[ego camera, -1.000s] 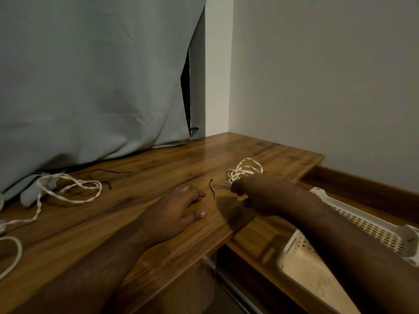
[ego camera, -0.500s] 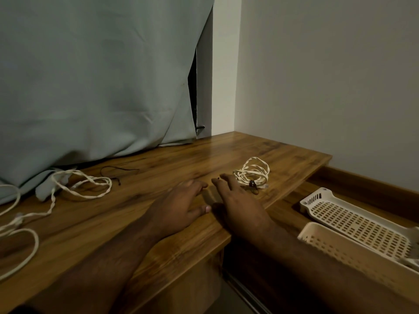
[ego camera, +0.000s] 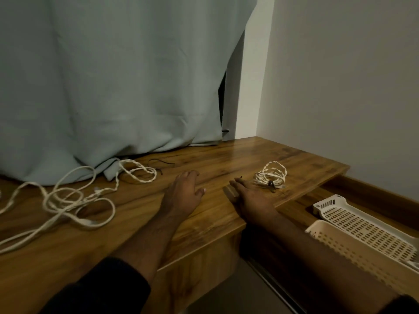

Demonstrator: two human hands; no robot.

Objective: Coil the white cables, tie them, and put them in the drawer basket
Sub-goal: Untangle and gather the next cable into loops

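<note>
Curtain (ego camera: 108,87): a pale grey-green drape is seen across the upper left of the frame, its hem bunched on the worktop.
Worktop (ego camera: 215,223): a wooden surface is spread over the middle and lower left.
Drawer baskets (ego camera: 362,234): two cream perforated trays are seen at the lower right, below the worktop edge.
Loose cable (ego camera: 68,200): a white cable is sprawled uncoiled at the left, one end reaching under the curtain hem.
Left hand (ego camera: 183,193): it is laid flat at centre, fingers straight, nothing held.
Right hand (ego camera: 251,196): it is laid flat right of centre, fingers extended, just beside the coiled cable.
Coiled cable (ego camera: 271,175): a small tied white bundle is lying right of centre on the worktop.
Black tie (ego camera: 162,165): a thin dark strand is lying near the curtain hem.
</note>
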